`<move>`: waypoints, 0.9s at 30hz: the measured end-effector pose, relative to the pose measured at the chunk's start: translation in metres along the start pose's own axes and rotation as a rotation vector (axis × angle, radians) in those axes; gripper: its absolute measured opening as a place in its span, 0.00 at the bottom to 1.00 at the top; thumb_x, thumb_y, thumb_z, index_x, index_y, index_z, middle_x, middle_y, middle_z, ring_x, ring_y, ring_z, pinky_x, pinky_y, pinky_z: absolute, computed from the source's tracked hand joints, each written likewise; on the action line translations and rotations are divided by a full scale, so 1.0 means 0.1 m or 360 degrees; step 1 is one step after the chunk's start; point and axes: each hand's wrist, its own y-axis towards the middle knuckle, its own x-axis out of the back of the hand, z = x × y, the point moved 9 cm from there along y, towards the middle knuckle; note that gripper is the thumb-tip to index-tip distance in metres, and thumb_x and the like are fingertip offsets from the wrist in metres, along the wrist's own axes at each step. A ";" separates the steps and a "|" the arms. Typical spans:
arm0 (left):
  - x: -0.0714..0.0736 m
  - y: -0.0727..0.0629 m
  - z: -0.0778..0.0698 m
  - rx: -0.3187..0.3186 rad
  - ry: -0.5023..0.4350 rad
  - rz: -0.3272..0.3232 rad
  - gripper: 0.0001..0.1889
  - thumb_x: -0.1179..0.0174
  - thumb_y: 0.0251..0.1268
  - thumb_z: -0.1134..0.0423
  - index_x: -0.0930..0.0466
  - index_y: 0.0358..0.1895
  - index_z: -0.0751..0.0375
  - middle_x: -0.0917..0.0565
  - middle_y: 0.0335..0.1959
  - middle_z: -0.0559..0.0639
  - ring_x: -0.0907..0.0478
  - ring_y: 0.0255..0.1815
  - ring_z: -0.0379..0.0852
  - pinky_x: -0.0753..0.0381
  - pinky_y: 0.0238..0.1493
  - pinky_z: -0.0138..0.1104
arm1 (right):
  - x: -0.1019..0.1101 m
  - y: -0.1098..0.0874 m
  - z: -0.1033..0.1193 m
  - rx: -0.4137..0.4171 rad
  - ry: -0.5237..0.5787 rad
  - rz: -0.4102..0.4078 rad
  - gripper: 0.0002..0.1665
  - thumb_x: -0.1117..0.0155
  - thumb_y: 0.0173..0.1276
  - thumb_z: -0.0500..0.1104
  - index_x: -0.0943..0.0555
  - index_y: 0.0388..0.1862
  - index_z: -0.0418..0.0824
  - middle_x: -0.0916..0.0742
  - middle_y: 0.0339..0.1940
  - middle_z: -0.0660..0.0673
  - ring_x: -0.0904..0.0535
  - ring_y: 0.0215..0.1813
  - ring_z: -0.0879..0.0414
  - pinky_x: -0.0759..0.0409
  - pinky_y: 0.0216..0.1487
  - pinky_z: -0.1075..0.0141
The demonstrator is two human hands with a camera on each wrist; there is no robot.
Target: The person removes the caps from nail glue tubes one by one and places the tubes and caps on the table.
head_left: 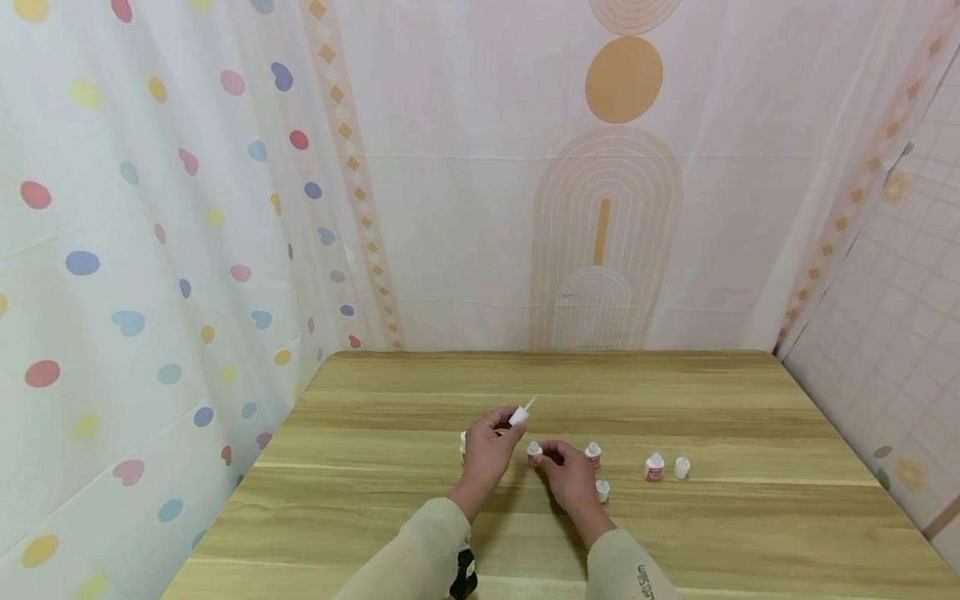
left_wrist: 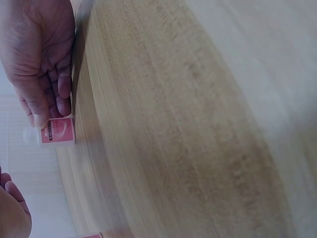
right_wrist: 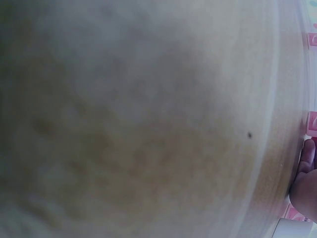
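My left hand (head_left: 487, 457) pinches a white brush cap (head_left: 518, 416) above the table, its thin applicator pointing up and away to the right. My right hand (head_left: 572, 483) grips a small uncapped bottle (head_left: 534, 455) that stands upright on the tabletop. In the left wrist view, the thumb and fingers hold this bottle (left_wrist: 58, 131) by its pink label. Only part of my left hand (left_wrist: 12, 210) shows there, with the cap outside that view. At the right edge of the right wrist view, my right hand (right_wrist: 304, 186) lies against the bottle (right_wrist: 312, 124).
Behind my right hand stands another open bottle (head_left: 593, 455), with a white cap (head_left: 603, 491) nearer me. Farther right are a third bottle (head_left: 655, 469) and its neighbouring cap (head_left: 682, 467). My left hand mostly hides a white object (head_left: 462, 443). Patterned curtains surround the wooden table (head_left: 375, 517).
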 end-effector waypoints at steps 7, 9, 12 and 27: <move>0.00 0.00 0.00 0.0018 -0.0024 -0.0014 0.09 0.33 0.62 0.69 0.15 0.45 0.63 0.15 0.38 0.51 0.21 0.33 0.41 0.23 0.31 0.32 | -0.02 -0.01 -0.01 -0.0019 0.0032 0.0023 0.06 0.34 0.66 0.33 0.15 0.41 0.33 0.12 0.36 0.44 0.19 0.43 0.52 0.22 0.46 0.57; 0.00 0.00 0.00 0.0015 -0.0029 -0.0017 0.09 0.33 0.61 0.69 0.16 0.45 0.63 0.15 0.37 0.51 0.21 0.33 0.41 0.23 0.32 0.31 | -0.02 -0.01 -0.01 -0.0016 0.0029 0.0026 0.05 0.34 0.67 0.33 0.15 0.41 0.33 0.12 0.36 0.44 0.19 0.43 0.52 0.22 0.46 0.57; 0.00 0.00 0.00 0.0009 -0.0031 -0.0022 0.10 0.33 0.61 0.69 0.16 0.46 0.64 0.14 0.38 0.51 0.20 0.35 0.42 0.23 0.33 0.31 | -0.01 -0.01 -0.01 -0.0013 0.0005 0.0018 0.06 0.33 0.66 0.34 0.15 0.41 0.33 0.12 0.37 0.44 0.19 0.43 0.52 0.22 0.46 0.57; 0.01 0.00 -0.01 0.0006 -0.0010 -0.0019 0.11 0.33 0.64 0.67 0.16 0.48 0.64 0.14 0.40 0.51 0.20 0.38 0.44 0.21 0.36 0.34 | -0.02 -0.01 -0.02 -0.0020 -0.0001 0.0027 0.07 0.34 0.67 0.34 0.15 0.43 0.33 0.12 0.39 0.43 0.19 0.45 0.51 0.22 0.47 0.56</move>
